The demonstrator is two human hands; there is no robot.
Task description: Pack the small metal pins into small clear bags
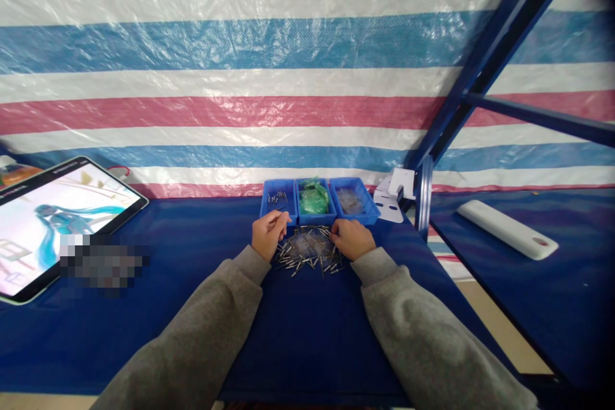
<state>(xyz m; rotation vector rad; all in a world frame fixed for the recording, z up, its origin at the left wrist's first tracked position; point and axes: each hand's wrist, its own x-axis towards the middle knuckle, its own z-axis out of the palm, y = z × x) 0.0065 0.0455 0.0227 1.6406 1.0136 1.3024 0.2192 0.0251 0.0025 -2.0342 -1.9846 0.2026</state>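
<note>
Your left hand and your right hand are apart, fingertips at opposite edges of the pile of metal pins lying between them; whether either holds a pin, you cannot tell. Just beyond sit three blue trays, the middle one holding a green bag.

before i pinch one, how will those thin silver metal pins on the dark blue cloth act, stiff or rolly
Thin silver metal pins look stiff, probably light; being slim and round, they likely roll, and crossed ones may shift together.
</note>
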